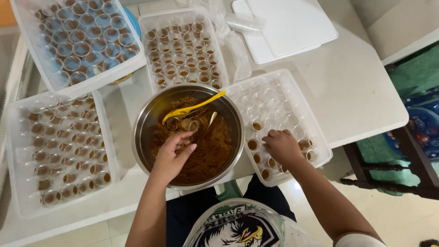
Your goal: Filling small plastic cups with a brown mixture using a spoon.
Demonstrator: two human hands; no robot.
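A steel bowl [146, 119] of brown powder sits at the table's near edge. My left hand [173, 153] is inside it, fingers pinching a small clear cup that lies against the powder. Beyond the fingers lie another small cup [190, 124], a yellow spoon [194, 106] and a thin metal spoon [209, 122]. My right hand [282, 145] rests, fingers curled, on the clear tray [292, 98] to the right of the bowl, touching the small cups in its near rows. A few of those cups hold brown powder; the far ones look empty.
Three more clear trays of small brown-filled cups surround the bowl: front left [18, 151], back left [32, 50] and back centre [146, 50]. A white lid [292, 25] and crumpled plastic [240, 50] lie at the back. A dark wooden chair [393, 183] stands right of the table.
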